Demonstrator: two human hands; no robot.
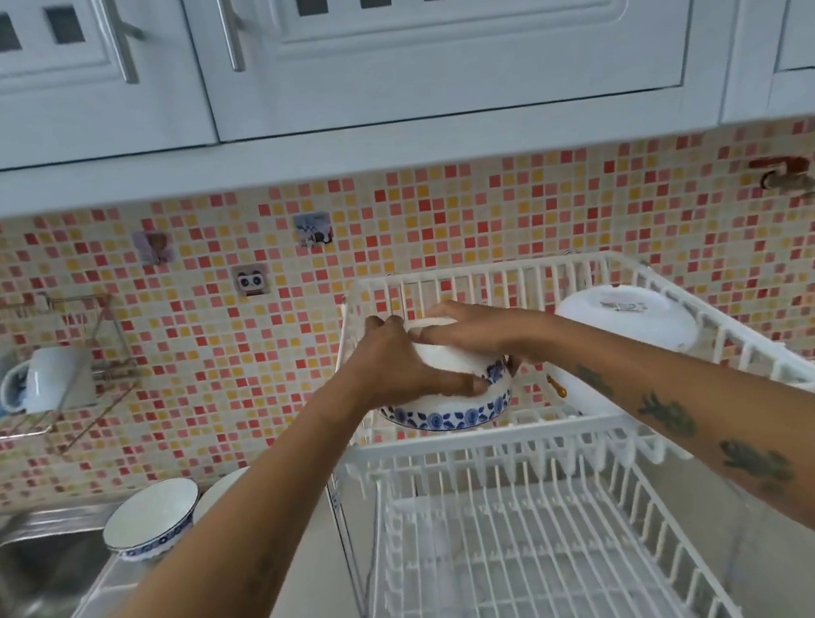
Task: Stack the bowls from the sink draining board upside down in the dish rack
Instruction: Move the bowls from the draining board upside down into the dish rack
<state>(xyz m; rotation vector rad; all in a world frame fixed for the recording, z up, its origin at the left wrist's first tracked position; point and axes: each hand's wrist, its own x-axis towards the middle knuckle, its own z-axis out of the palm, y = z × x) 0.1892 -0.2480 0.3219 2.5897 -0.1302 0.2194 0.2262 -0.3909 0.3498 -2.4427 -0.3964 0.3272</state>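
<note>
Above the upper tier of the white dish rack (pixel 515 437), both hands hold an upside-down blue-patterned bowl (pixel 450 396), left hand (pixel 392 362) and right hand (pixel 486 332) with fingers spread over its upturned base, rim facing the wires directly below.

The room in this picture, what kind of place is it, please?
Most likely a home kitchen: a stainless steel sink at the left, a white two-tier wire dish rack on the counter, and white wall cupboards above a red and yellow mosaic tile wall.
</note>
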